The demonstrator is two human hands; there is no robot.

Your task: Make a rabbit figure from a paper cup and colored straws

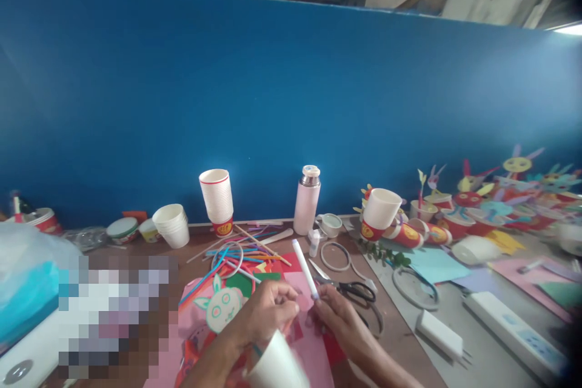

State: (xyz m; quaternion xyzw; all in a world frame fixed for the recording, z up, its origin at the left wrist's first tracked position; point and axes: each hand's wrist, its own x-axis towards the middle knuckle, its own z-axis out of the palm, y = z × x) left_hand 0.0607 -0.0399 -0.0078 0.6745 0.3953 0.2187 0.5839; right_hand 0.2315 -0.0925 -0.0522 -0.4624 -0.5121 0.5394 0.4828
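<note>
In my right hand [339, 315] is a white marker [304, 268], held near its lower end and tilted up to the left. My left hand [273, 309] is curled just left of the marker, its thumb and fingers close together; what they pinch is too small to make out. Below it a white paper cup [278, 364] is tilted and blurred at the bottom edge. A pale paper rabbit face [224, 309] with green outlines lies left of my left hand, on pink and red paper. Black-handled scissors [354, 290] rest right of the marker.
Along the blue wall stand stacked paper cups [216, 197], a pink bottle [307, 203] and another cup stack [171, 225]. Coloured pipe cleaners [227, 254] lie behind my hands. At right are decorated cups [470, 212], a power strip [516, 330] and a white charger [440, 335].
</note>
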